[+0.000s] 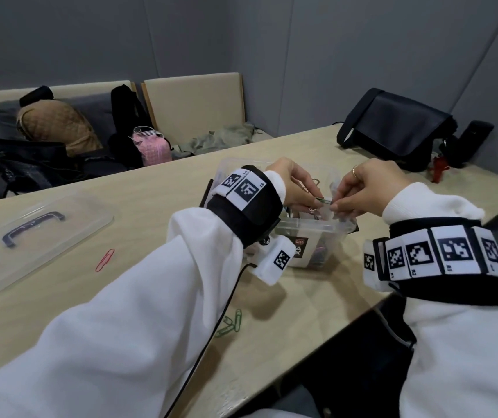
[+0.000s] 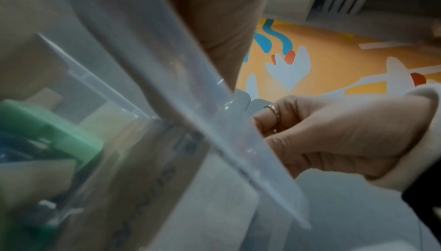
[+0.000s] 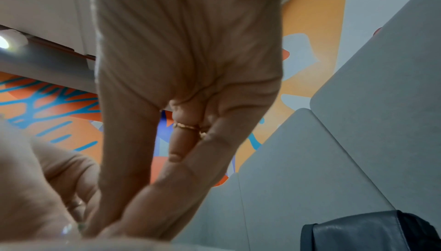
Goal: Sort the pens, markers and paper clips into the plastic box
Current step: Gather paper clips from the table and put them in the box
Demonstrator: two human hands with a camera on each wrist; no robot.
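A clear plastic box (image 1: 308,233) stands mid-table with pens and other items inside. Both hands meet just above its near rim. My left hand (image 1: 299,191) and my right hand (image 1: 359,191) pinch the two ends of a small green paper clip (image 1: 324,200) between their fingertips. In the right wrist view the right fingers (image 3: 133,189) come together at the tips beside the left hand (image 3: 35,189). The left wrist view looks through the box wall (image 2: 167,104) at a green item (image 2: 47,132) inside, with the right hand (image 2: 334,134) beyond. Green paper clips (image 1: 231,322) lie near the front edge, and a red paper clip (image 1: 105,260) lies at the left.
The clear box lid (image 1: 33,236) with a dark handle lies at the left of the table. A black bag (image 1: 398,128) sits at the far right with a red item (image 1: 439,171) beside it. Bags and cushions fill a bench (image 1: 90,131) behind the table.
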